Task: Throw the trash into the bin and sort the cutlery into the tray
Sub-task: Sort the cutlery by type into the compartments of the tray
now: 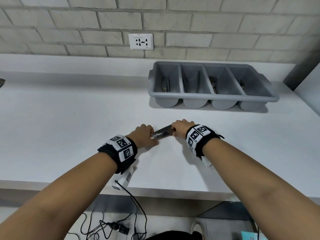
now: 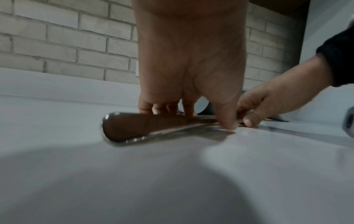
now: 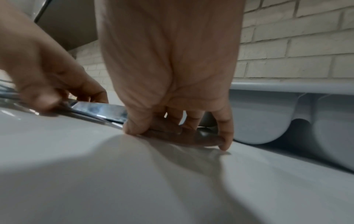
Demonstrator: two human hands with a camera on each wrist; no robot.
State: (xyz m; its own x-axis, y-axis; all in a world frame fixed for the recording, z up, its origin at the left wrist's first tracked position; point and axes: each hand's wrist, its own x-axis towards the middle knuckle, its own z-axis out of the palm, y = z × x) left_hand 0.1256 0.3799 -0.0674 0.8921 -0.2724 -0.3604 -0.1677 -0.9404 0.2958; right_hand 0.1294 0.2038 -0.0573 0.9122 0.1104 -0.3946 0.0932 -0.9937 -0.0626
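Observation:
Metal cutlery lies on the white counter, seemingly two overlapping pieces with a shiny knife blade among them. My left hand grips the left end, fingers curled over it and the thumb against it; a broad handle sticks out to the left. My right hand pinches the right end between thumb and fingers. The grey four-compartment tray stands behind and to the right, with some cutlery in three compartments. No bin or trash shows.
A brick wall with a white socket backs the counter. A dark panel rises at the far right, close to the tray. The counter's front edge runs under my forearms, with cables on the floor below.

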